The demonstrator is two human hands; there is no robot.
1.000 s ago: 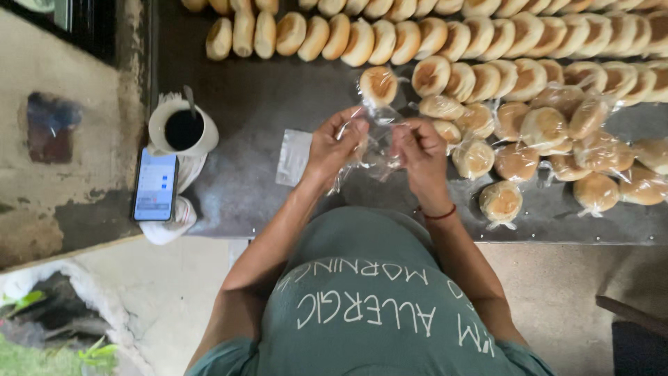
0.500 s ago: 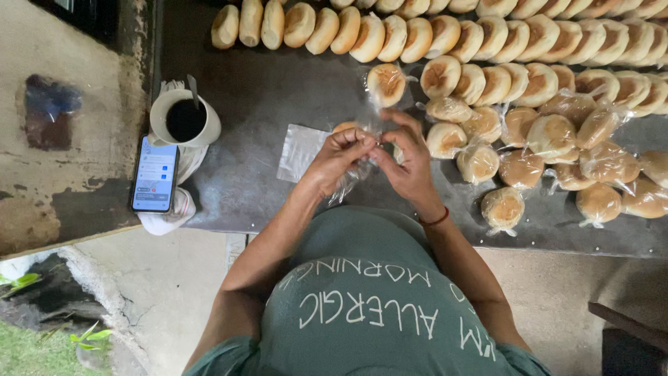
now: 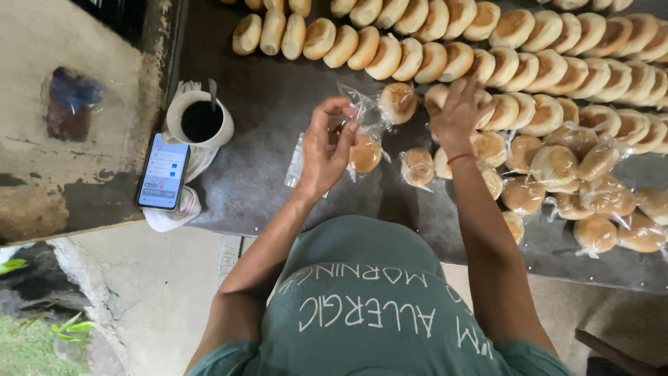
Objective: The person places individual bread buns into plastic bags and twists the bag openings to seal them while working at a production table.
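My left hand [image 3: 327, 150] pinches a clear bag [image 3: 362, 132] holding a bun [image 3: 364, 154]; at three o'clock, my right hand [image 3: 459, 111] rests open-fingered on bare rolls [image 3: 504, 111]

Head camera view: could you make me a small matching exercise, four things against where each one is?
Things:
1. bagged bun
2. mug of dark drink
3. phone
4. right hand

Places:
A. lying face up, screen lit, on the white cloth below the mug
B. reaching onto the unbagged buns in the rows
C. held in its clear bag by the left hand
D. standing with a spoon in it, left of the hands

Pairs: 1-C, 2-D, 3-A, 4-B
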